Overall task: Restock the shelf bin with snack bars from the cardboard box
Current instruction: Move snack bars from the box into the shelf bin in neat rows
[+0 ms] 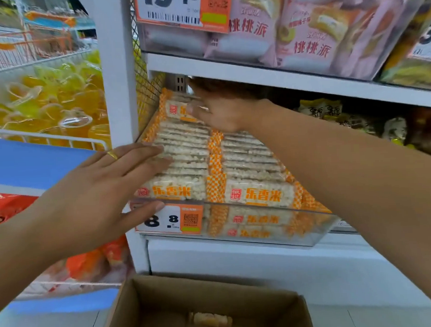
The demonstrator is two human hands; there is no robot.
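A clear plastic shelf bin point(311, 233) holds two rows of puffed-rice snack bars point(254, 166) in orange-checked wrappers. My left hand point(104, 188) lies flat with straight fingers on the left row, thumb at the bin's front rim. My right hand point(222, 113) reaches under the upper shelf to the back of the bin, its fingers on a snack bar point(176, 109) standing there; the grip is partly hidden. The cardboard box point(132, 310) sits open on the floor below, one snack bar point(211, 319) lying inside.
An orange price tag point(170, 221) hangs on the bin's front. The shelf above point(279, 76) carries pink cake packets. A white upright post point(114, 76) stands left of the bin, with wire baskets of yellow jelly cups beyond. More snack bags lie to the right.
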